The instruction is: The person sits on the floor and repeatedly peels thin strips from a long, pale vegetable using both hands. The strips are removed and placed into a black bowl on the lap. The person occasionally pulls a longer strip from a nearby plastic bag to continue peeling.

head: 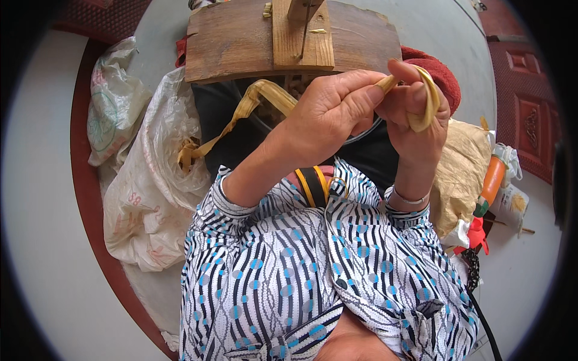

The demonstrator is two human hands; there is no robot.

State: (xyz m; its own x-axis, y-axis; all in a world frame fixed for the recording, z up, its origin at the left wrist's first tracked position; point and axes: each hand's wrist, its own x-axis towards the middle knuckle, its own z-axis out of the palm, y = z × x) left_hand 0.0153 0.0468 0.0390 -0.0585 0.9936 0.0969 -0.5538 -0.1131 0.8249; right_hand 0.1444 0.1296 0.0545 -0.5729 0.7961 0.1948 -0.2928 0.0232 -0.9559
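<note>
Both of my hands are raised over my lap, close together. My left hand pinches a thin end of a pale yellow strip of dried plant leaf or husk between thumb and fingers. Around the fingers of my right hand a flat strip is looped, and that hand grips it. A longer, wider dried strip runs behind my left hand and bends down toward a white woven plastic sack on my left. Where it joins the piece in my fingers is hidden.
Ahead stands a curved wooden board with a wooden block and a thin upright metal rod. Another sack lies at left. At right are a red cloth, brown paper and an orange bottle-like object.
</note>
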